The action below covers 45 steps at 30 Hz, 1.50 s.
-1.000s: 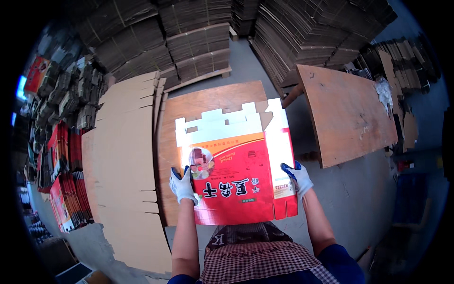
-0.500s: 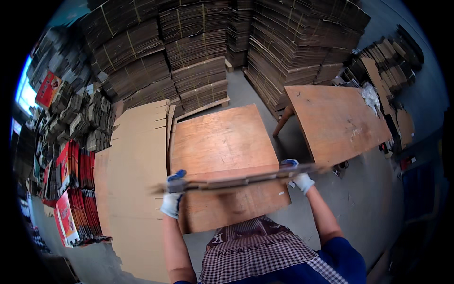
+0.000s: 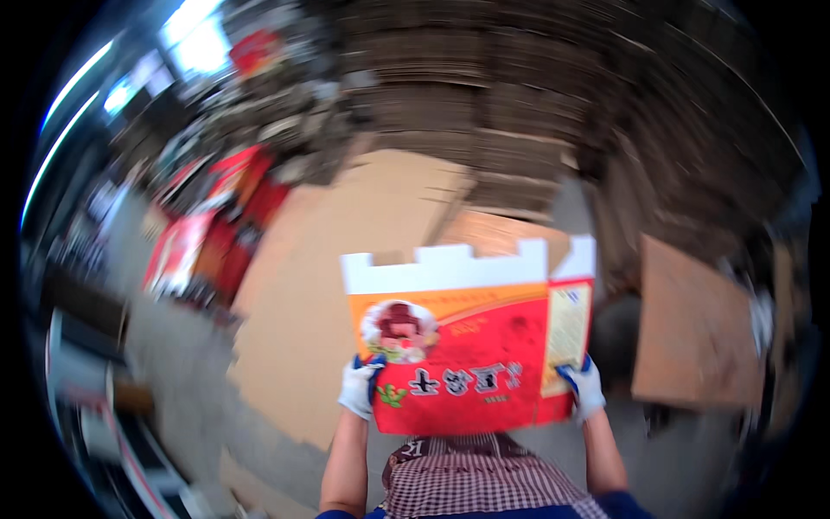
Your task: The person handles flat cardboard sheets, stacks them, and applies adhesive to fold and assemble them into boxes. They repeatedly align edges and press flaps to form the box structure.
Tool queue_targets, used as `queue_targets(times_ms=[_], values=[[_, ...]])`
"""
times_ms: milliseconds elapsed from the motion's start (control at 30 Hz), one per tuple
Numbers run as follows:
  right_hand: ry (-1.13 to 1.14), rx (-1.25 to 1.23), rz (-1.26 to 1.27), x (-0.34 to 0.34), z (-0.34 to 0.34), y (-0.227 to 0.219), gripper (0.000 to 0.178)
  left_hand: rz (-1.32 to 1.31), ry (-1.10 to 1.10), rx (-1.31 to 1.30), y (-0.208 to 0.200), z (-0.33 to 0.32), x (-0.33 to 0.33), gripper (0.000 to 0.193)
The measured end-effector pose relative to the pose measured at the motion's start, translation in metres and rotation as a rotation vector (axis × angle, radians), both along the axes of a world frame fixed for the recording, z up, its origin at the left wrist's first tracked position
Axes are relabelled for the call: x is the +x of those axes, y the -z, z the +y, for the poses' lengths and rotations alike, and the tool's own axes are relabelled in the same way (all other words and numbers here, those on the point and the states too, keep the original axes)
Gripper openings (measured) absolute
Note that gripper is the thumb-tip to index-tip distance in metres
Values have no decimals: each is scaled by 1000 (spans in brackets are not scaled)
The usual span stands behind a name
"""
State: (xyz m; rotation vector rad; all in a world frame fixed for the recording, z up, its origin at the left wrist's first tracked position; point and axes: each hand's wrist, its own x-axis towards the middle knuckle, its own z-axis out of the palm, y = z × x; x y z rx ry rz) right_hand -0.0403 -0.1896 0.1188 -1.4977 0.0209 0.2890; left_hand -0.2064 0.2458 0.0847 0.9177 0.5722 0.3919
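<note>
In front of my body I hold a flattened printed carton (image 3: 493, 333), red and orange with a food picture and white notched flaps along its far edge. My left hand (image 3: 357, 387), in a white and blue glove, grips its left edge. On the opposite edge my right hand (image 3: 584, 387), gloved alike, is closed with the thumb over the printed face. The fingers behind the carton are hidden, and I cannot tell whether it is one sheet or several. Beyond it, a wooden tabletop (image 3: 493, 229) is mostly covered from sight.
A large plain cardboard sheet (image 3: 337, 259) lies to the left. Red printed cartons (image 3: 190, 251) stand in piles farther left. Tall bundles of flat cardboard (image 3: 424, 104) line the back. A second wooden table (image 3: 696, 333) is at the right. Much of the background is motion-blurred.
The view has swung to the left. The carton, seen edge-on over the table before, is now nearer my body with its printed face showing. Both hands have kept hold of its ends.
</note>
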Motion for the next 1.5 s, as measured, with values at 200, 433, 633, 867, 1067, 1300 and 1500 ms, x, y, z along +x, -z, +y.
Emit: queue_targets(times_ms=[200, 433, 633, 867, 1067, 1300, 1500], values=[[-262, 92, 114, 89, 29, 17, 44, 120, -233, -39, -25, -25, -18, 39], [-727, 53, 164, 216, 119, 17, 44, -74, -528, -152, 18, -103, -53, 39], [-1101, 137, 239, 256, 226, 101, 47, 143, -810, 121, 58, -151, -77, 38], [-868, -287, -791, 217, 354, 142, 80, 138, -1159, 454, 18, -152, -29, 34], [-1592, 477, -334, 57, 406, 61, 96, 738, -1143, 922, 18, -47, 58, 18], [-1111, 401, -360, 73, 548, 176, 40, 1393, -358, 1917, 68, 104, 142, 63], [-1005, 702, 469, 162, 647, 198, 43, 765, -134, 1510, 49, 235, 135, 62]])
